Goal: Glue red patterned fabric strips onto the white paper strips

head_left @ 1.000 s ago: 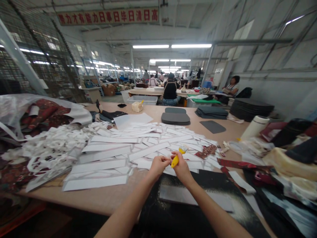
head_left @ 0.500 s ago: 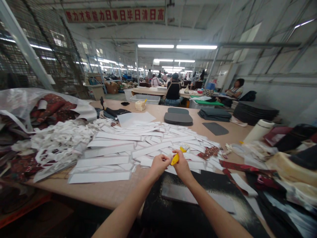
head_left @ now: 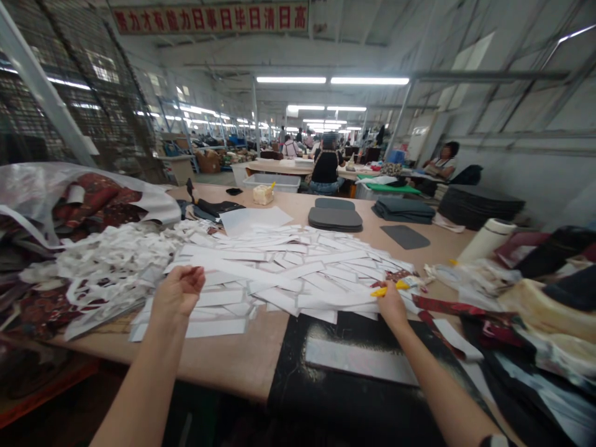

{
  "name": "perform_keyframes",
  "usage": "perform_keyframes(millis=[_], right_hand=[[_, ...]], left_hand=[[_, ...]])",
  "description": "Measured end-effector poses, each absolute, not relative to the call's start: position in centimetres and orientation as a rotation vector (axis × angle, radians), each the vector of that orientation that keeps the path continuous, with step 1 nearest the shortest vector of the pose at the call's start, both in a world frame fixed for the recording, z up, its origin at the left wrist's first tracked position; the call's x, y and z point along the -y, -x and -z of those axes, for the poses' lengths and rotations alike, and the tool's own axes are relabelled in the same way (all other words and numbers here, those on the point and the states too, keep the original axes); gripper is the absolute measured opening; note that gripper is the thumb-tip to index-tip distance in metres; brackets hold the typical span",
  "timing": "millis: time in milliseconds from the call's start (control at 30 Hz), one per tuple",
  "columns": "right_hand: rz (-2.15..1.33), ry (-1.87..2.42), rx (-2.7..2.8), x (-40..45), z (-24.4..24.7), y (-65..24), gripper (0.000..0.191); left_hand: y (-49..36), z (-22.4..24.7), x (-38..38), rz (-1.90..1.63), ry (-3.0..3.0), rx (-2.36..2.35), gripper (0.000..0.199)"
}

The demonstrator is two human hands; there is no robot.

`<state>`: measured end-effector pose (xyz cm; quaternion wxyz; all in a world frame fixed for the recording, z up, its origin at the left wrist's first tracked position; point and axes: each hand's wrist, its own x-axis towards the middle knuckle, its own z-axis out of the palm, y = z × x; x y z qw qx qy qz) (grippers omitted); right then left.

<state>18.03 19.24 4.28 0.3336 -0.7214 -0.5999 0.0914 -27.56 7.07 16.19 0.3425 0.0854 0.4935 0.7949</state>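
My left hand (head_left: 179, 292) is raised over the left side of the white strips (head_left: 223, 297), its fingertips pinched together. Whatever it may hold is too small to make out. One long white strip (head_left: 251, 273) slants across the pile, just right of those fingers. In my right hand (head_left: 392, 305) is a yellow-handled brush (head_left: 404, 284), its bristles pointing right. Another strip (head_left: 333, 302) lies just left of that hand. Between my forearms, a flat grey bar (head_left: 358, 360) rests on a black mat (head_left: 298, 372) with pale specks.
White scraps (head_left: 116, 261) and a clear bag (head_left: 28, 186) of red cloth fill the left. Dark grey pads (head_left: 334, 218) lie behind the strips. A white bottle (head_left: 487, 241) and tubs stand at the right. A person in black (head_left: 327, 166) sits farther back.
My hands, together over the strips before, have parted: the left moved far left, the right moved right with the brush. A long strip now lies slanted across the pile.
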Motion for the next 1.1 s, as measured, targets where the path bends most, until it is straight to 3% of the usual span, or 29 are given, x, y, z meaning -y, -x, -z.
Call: perform_keyframes(millis=[200, 333, 433, 733, 833, 967, 1100], right_hand=[[-0.132, 1.724, 1.691, -17.2, -6.9, -15.2, 0.030], [-0.667, 1.014, 1.760, -13.4, -11.4, -9.7, 0.029], [-1.034, 0.779, 1.743, -10.7, -14.2, -7.0, 0.037], [-0.916, 1.028, 1.877, -7.6, -15.6, -10.8, 0.034], [-0.828, 1.087, 1.960, -6.6, -15.0, -12.4, 0.033], [-0.702, 1.110, 2.092, -5.6, -14.7, -13.9, 0.032], [-0.616, 1.306, 2.084, -5.7, -13.5, -17.6, 0.031]], left_hand=[[19.7, -18.8, -6.6, -1.956, -0.675, -1.277, 0.019], [12.7, -18.6, -6.1, -1.469, -1.105, -1.276, 0.021], [9.1, -18.6, -5.7, -1.322, -1.327, -1.182, 0.019], [6.9, -18.7, -5.4, -1.326, -1.617, -1.102, 0.022], [6.3, -18.1, -5.3, -1.210, -1.628, -1.116, 0.038], [5.6, -17.2, -5.3, -1.091, -1.566, -1.142, 0.020], [7.1, -14.9, -5.8, -1.314, -1.376, -1.260, 0.021]])
